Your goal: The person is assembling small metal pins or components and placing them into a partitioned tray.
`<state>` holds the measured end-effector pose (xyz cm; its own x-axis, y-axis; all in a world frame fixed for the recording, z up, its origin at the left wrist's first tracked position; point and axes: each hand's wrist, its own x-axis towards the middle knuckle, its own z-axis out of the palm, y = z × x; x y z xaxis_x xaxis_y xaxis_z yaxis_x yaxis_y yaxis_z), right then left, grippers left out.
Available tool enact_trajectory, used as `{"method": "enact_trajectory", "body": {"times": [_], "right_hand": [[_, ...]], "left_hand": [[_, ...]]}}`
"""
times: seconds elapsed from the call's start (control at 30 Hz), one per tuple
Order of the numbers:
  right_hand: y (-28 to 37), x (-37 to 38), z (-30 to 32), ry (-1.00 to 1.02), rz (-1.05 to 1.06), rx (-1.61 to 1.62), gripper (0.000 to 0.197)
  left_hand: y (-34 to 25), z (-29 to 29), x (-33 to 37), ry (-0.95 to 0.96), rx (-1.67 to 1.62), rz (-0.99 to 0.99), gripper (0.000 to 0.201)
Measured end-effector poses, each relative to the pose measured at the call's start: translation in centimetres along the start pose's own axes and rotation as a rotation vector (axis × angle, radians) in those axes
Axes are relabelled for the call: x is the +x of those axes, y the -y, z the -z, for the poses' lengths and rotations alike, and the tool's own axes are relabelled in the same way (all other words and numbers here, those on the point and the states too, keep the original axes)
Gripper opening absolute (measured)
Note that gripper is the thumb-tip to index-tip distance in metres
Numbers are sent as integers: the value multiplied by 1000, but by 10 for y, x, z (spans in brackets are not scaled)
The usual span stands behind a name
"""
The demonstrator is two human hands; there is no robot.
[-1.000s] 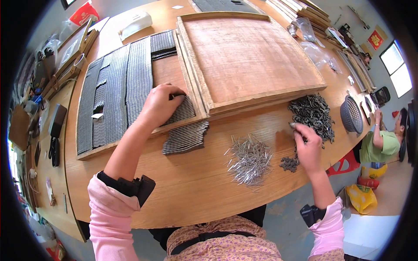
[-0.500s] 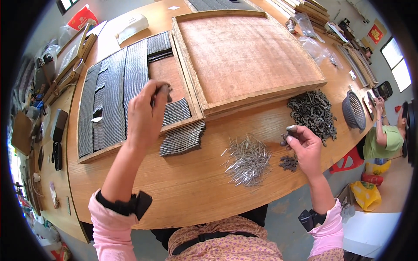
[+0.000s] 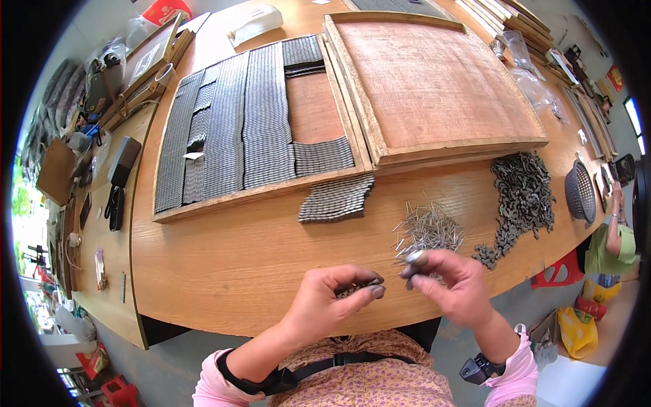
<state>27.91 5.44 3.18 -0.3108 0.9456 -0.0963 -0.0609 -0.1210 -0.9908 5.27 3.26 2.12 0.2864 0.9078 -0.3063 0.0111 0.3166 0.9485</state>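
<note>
Evidently, 1 short strip of links (image 3: 354, 289) is pinched in the left hand (image 3: 327, 303) beside the right hand (image 3: 453, 286), itself clenched on a small dark piece (image 3: 409, 271) for joining.

My left hand (image 3: 324, 302) pinches a short strip of grey links (image 3: 356, 287) between thumb and fingers. My right hand (image 3: 453, 283), just beside it, grips a small dark piece at its fingertips. Loose pins (image 3: 428, 230) lie just beyond my right hand, a dark link heap (image 3: 522, 197) further right, a mesh patch (image 3: 337, 199) ahead.
</note>
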Motion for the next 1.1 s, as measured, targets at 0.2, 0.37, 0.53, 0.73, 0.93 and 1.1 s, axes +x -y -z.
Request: {"method": "enact_trajectory", "body": {"times": [0.2, 0.37, 0.53, 0.73, 0.93, 1.1], "right_hand": [[2, 0, -16, 128, 326, -533, 30], [-4, -10, -19, 202, 531, -579, 31], [-13, -19, -24, 178, 546, -463, 32], [-16, -13, -24, 174, 453, -492, 30], [-20, 22, -4, 60, 489, -1341, 31], [-22, 0, -23, 393, 611, -1227, 42]], "left_hand": [[-1, -3, -4, -4, 258, -124, 18], [2, 2, -15, 70, 284, -125, 16], [0, 6, -20, 141, 290, -157, 15], [7, 6, -28, 22, 318, -164, 14], [18, 18, -31, -183, 458, -213, 13], [21, 23, -33, -255, 621, -239, 13]]}}
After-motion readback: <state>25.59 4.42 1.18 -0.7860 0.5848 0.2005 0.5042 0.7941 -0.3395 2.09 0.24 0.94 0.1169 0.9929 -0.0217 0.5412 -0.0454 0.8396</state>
